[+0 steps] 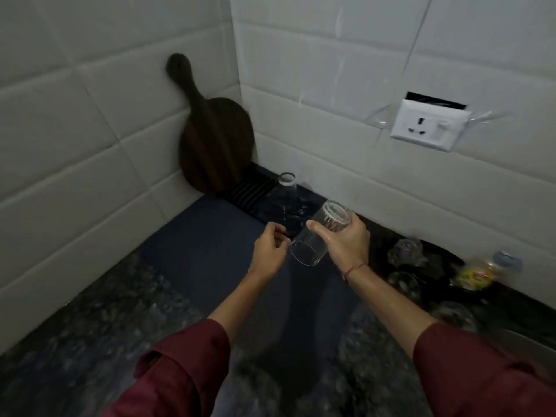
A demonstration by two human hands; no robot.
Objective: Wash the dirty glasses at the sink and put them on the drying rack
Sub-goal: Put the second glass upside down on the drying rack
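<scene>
1. Two hands are in view, both in dark red sleeves [186, 371]. They are over the far middle of the dark speckled stone desk [90, 326].
2. The right hand [346, 239] has its fingers [358, 225] and thumb wrapped round one clear cylindrical drinking glass [310, 248]. The glass is held off the desk and tilted, with its open mouth facing near and left and its base pointing far and right.
3. The left hand [269, 251] has its fingers curled, and the fingertips are right at the rim of that glass. I cannot tell whether they pinch it.
4. A second clear glass [287, 200] stands upside down just beyond the hands, on the black ribbed rack [249, 188] at the far end of the one dark blue drying mat [195, 245].
5. That makes two glasses at the drying area, one held and one set down.
6. Near the right wall, three blurred clear glass pieces lie on the desk [406, 251] [403, 284] [454, 317].
7. One plastic bottle with a yellow-green label [481, 272] lies to their right.
8. One dark round wooden board with a handle [215, 139] leans upright in the far tiled corner.
9. One white wall socket [427, 124] is on the right wall.
</scene>
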